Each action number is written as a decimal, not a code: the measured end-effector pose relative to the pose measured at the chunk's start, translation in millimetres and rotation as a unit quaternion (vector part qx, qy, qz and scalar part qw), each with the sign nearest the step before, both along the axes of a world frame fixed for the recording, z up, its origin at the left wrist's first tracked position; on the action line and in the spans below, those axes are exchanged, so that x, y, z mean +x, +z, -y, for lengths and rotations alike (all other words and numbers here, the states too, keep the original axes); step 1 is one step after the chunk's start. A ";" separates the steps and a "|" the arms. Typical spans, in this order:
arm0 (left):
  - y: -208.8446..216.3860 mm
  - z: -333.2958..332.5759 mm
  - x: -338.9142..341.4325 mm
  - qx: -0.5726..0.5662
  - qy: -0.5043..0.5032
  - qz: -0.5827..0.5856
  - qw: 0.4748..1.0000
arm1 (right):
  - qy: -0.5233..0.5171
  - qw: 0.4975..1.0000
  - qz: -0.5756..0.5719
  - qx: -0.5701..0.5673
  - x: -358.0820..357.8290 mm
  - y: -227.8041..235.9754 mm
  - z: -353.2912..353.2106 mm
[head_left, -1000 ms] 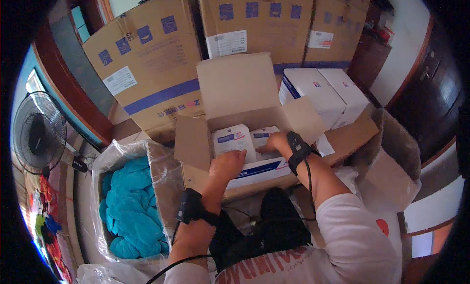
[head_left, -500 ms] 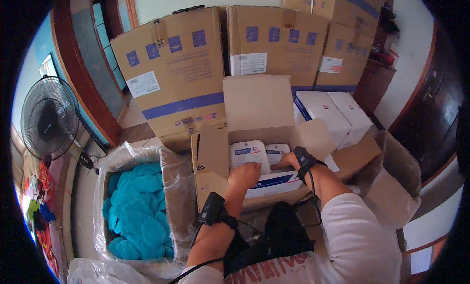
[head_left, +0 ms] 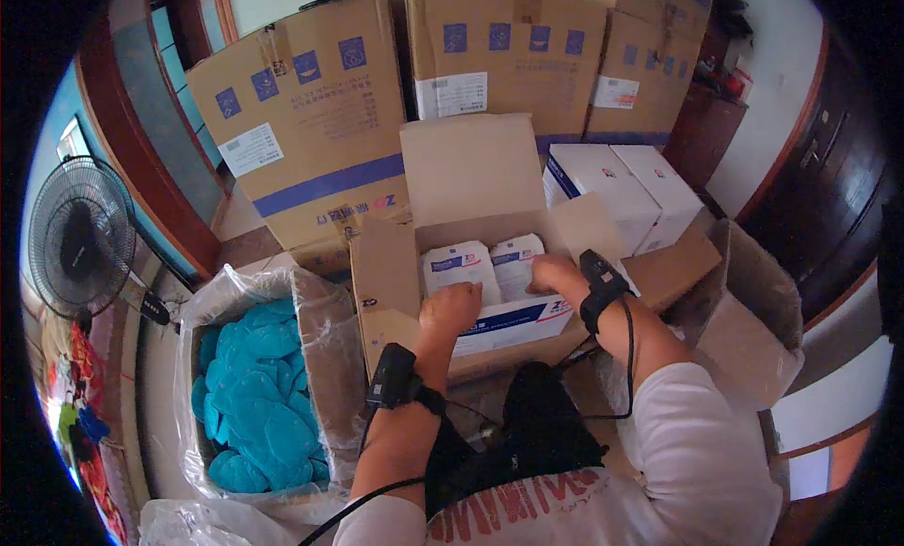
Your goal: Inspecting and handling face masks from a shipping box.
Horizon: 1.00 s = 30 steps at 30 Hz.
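Note:
A white inner box with a blue stripe (head_left: 513,331) sits inside an open brown carton (head_left: 384,287). Two white packets with blue and red print, a left packet (head_left: 456,265) and a right packet (head_left: 514,264), stand side by side in it. My left hand (head_left: 452,307) is closed at the near edge of the left packet, its fingertips partly hidden. At the right packet's outer edge, my right hand (head_left: 559,277) grips with bent fingers. Both wrists wear black strapped devices with cables.
Left of the carton, a plastic-lined box (head_left: 330,358) holds a heap of teal, rounded pieces (head_left: 259,395). Large brown cartons (head_left: 301,122) stand behind, and white boxes (head_left: 612,193) sit at the back right. Another plastic-lined carton (head_left: 753,329) is at right; a fan (head_left: 80,235) stands far left.
The right packet now shows higher, nearly level with the left one. My right hand has shifted from over it to its outer edge. The whole view has moved slightly.

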<state>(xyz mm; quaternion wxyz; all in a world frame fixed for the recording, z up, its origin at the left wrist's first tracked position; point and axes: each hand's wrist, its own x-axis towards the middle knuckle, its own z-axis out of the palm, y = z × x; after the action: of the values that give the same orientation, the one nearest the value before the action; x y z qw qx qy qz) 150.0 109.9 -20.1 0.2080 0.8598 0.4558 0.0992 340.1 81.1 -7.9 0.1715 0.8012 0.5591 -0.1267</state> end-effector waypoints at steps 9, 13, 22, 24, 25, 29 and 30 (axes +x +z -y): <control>0.2 -0.3 0.8 -0.039 0.006 -0.034 0.999 | 0.015 0.979 -0.086 0.182 -23.4 29.7 23.1; -2.6 -1.8 -0.4 -0.028 0.001 -0.036 0.999 | 0.011 0.965 -0.125 0.228 -30.0 14.0 27.0; 5.6 1.6 1.2 -0.036 0.012 -0.048 0.998 | -0.092 0.906 -0.206 0.358 -18.4 -19.9 5.2; 1.5 0.2 -0.6 -0.032 0.018 -0.039 0.999 | -0.077 0.901 -0.212 0.371 -6.2 -12.4 2.2; 3.1 1.9 -0.7 -0.027 0.017 -0.039 0.999 | -0.065 0.897 -0.214 0.380 1.2 -5.2 3.6; 15.1 12.2 -8.3 -0.034 0.059 0.070 0.995 | -0.103 0.772 -0.431 0.456 23.2 37.9 37.7; 18.7 12.4 -14.1 -0.041 0.077 0.129 0.988 | -0.110 0.736 -0.507 0.436 14.9 57.0 50.9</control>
<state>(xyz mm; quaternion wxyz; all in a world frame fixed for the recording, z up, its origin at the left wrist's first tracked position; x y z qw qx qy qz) 135.9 97.5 -1.4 0.2917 0.7928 0.4936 0.2068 355.0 30.2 49.1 -0.5205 0.6611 0.4656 -0.2742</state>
